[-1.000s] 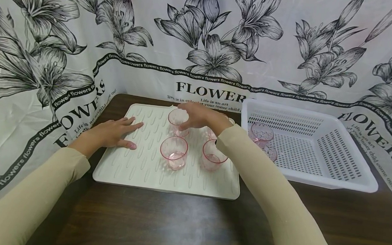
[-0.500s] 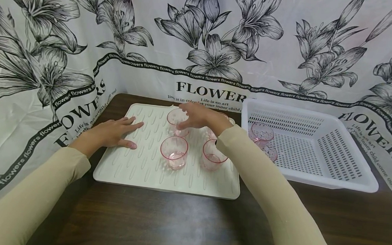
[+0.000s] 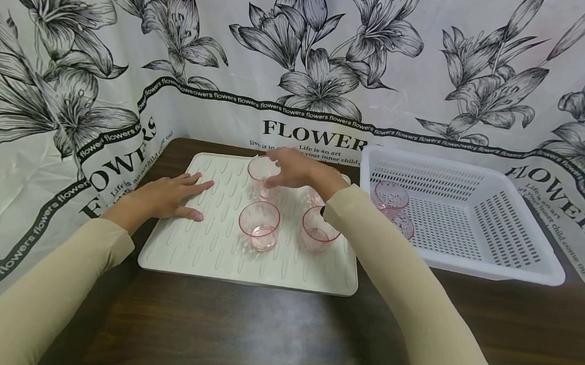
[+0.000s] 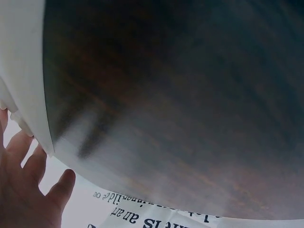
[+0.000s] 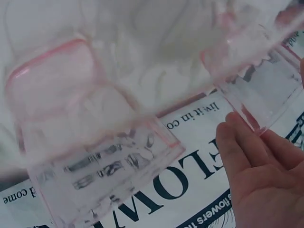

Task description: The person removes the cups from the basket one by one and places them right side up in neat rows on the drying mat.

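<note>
1. The work in hand is looking like a laying-out of glasses on the mat (image 3: 177,253), and the present step is probably the placing or lining-up of one glass at the mat's back. The next move is likely calling for that glass to be standing squarely on the mat, then for a gentle release that is not tipping it.
2. Over the mat's left part, the left hand (image 3: 176,198) is lying flat with its fingers spread, touching the mat and gripping nothing; it is perhaps steadying the mat.
3. Toward the mat's back edge, the back left glass (image 3: 256,176) is standing about upright; whether its whole base is touching the mat, I cannot tell.
4. At the mat's back, the right hand (image 3: 293,168) is holding this glass, partly closed, with the thumb on one side and the fingers on the other.
5. Nearer the mat's front edge, the front left glass (image 3: 259,225) and the front right glass (image 3: 317,231) are standing upright, apart. The back right glass (image 3: 314,196) is mostly hiding behind the right arm.
6. Just right of the mat, a white basket (image 3: 488,269) is holding two more glasses (image 3: 391,195) on its mat side.
</note>
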Demonstrator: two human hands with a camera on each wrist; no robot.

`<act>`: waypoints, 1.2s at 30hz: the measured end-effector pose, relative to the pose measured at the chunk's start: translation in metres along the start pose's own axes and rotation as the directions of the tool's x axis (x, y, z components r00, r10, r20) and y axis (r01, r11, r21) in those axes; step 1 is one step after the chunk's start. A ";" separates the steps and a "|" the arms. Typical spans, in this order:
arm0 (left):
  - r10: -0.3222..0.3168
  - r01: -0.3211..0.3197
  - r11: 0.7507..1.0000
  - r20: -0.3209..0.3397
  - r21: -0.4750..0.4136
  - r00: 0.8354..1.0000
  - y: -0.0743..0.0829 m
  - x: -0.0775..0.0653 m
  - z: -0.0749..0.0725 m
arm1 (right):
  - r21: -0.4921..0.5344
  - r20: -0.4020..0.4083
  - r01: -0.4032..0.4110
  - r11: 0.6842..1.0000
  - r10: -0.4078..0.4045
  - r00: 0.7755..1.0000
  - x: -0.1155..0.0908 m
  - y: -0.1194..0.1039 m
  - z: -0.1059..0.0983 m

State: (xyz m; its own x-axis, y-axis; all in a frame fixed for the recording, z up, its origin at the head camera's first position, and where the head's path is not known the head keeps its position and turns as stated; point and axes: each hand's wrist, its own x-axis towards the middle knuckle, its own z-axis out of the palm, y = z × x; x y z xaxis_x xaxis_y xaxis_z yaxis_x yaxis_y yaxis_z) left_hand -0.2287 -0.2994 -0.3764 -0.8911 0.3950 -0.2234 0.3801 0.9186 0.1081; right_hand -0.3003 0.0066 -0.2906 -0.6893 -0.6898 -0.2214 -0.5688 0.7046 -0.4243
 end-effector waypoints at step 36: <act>0.000 0.000 1.000 0.004 -0.001 1.000 -0.001 0.000 0.000 | 0.158 -0.109 -0.062 0.986 0.079 0.991 -0.101 0.081 -0.083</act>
State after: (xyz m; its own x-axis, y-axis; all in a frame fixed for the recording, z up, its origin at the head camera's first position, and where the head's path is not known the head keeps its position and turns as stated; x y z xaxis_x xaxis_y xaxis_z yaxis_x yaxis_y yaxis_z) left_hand -0.2294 -0.3002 -0.3767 -0.8901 0.3951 -0.2270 0.3799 0.9186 0.1092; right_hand -0.3136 0.1469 -0.2298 -0.7771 -0.6094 -0.1572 -0.4472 0.7105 -0.5434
